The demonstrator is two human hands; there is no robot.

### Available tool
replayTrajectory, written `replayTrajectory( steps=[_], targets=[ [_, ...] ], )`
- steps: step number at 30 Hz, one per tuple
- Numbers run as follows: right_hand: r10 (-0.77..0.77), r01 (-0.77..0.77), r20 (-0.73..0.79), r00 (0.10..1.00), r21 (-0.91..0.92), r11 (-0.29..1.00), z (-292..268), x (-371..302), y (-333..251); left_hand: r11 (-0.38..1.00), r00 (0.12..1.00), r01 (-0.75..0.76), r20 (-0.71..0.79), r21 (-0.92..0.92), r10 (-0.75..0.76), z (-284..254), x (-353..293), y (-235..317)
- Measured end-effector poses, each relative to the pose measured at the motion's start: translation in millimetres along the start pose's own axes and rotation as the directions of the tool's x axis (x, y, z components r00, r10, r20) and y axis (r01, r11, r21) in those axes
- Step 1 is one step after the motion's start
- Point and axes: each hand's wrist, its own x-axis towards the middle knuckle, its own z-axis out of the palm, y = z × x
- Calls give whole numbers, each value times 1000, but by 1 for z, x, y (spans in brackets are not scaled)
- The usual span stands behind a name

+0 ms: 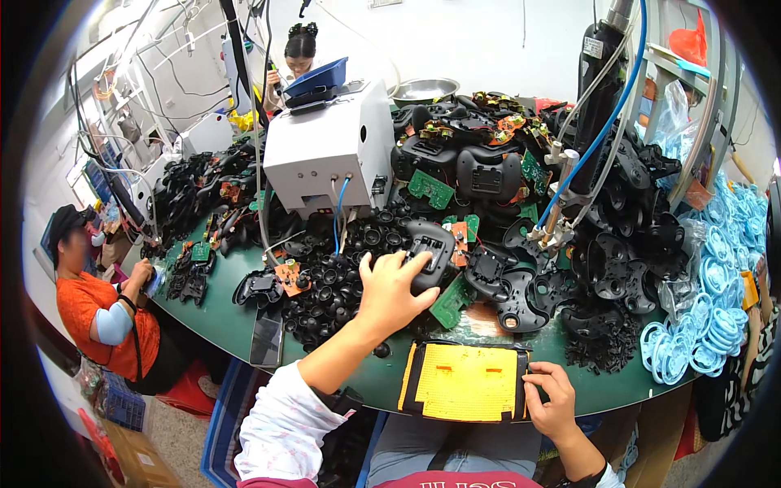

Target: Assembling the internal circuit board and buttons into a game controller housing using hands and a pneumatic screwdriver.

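Note:
My left hand [392, 291] reaches over the bench with its fingers spread. Its fingertips lie on or just over a black game controller [429, 246], and no grip on it shows. Around that hand are a heap of small black thumbstick caps [333, 293] and a green circuit board [452, 304]. My right hand [553, 400] is by the right edge of a yellow ribbed pad [468, 382] with black borders. Its fingers are bent, with a gap between thumb and forefinger and nothing visible between them.
A grey box-shaped machine [321, 154] stands behind the caps. Black controllers [488, 172] and loose shells [622, 264] are piled at the back and right. Light blue plastic rings [704, 337] fill the right end. A black cylindrical tool [598, 106] hangs overhead. A person in orange [93, 317] works at left.

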Motion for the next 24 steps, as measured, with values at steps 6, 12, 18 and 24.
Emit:
replayTrajectory(
  steps=[6, 12, 18, 24],
  targets=[
    [-15, 15, 1, 1000, -24, 1000, 0, 0, 5, 480, 965, 260, 236, -838, -110, -56, 9, 5],
    [9, -10, 5, 1000, 34, 999, -4, -3, 1, -121, 925, 368, 350, -922, 145, -75, -6, 10],
    [76, -146, 169, 983, 454, 879, -25, 19, -10, -584, 891, 442, 261, -681, 371, -71, -29, 39],
    [-61, -510, 549, 834, 808, 294, -8, 46, -25, -622, 807, 590, 355, -515, 472, -39, -61, 62]
  ],
)
